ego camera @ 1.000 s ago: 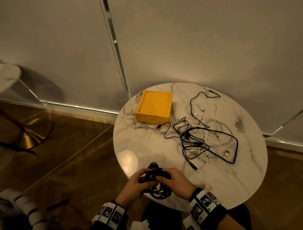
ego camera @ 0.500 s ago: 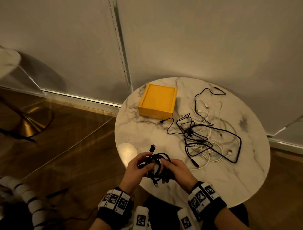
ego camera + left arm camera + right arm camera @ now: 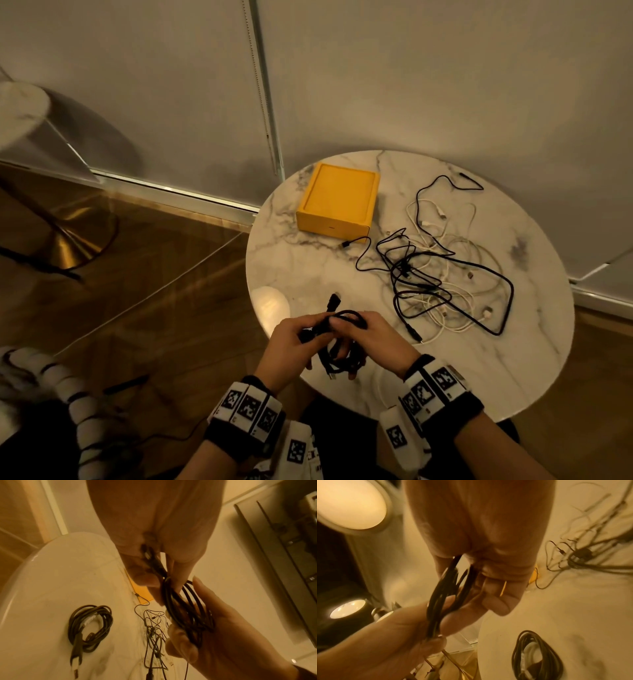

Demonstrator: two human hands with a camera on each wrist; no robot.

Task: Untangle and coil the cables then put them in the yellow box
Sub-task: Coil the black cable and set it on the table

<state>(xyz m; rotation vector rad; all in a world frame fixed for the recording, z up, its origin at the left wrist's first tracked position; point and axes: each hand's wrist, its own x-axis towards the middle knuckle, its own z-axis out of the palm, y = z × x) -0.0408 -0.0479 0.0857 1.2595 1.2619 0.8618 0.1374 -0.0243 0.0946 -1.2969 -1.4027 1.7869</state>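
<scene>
A black cable coil (image 3: 344, 365) hangs between my two hands above the near edge of the round marble table (image 3: 308, 267). My left hand (image 3: 301, 337) pinches the strands at the top, thumb over them, and a plug end sticks up beside it. My right hand (image 3: 370, 334) curls its fingers through the loops (image 3: 187, 609). The yellow box (image 3: 337, 202) stands at the table's far left, its top empty. A tangle of black and white cables (image 3: 411, 270) lies to its right. The wrist views show a dim coil shape (image 3: 89, 626) on the glossy top; I cannot tell whether it is a reflection.
A wall with a vertical frame and a bead chain runs right behind the table. At the left stand a brass pedestal base (image 3: 68, 246) and the edge of another marble top (image 3: 20, 109). A wood floor surrounds the table.
Both hands have raised the coil off the table's near edge and turned it upright. One plug end now pokes up above the left fingers. The tangle and box have not moved.
</scene>
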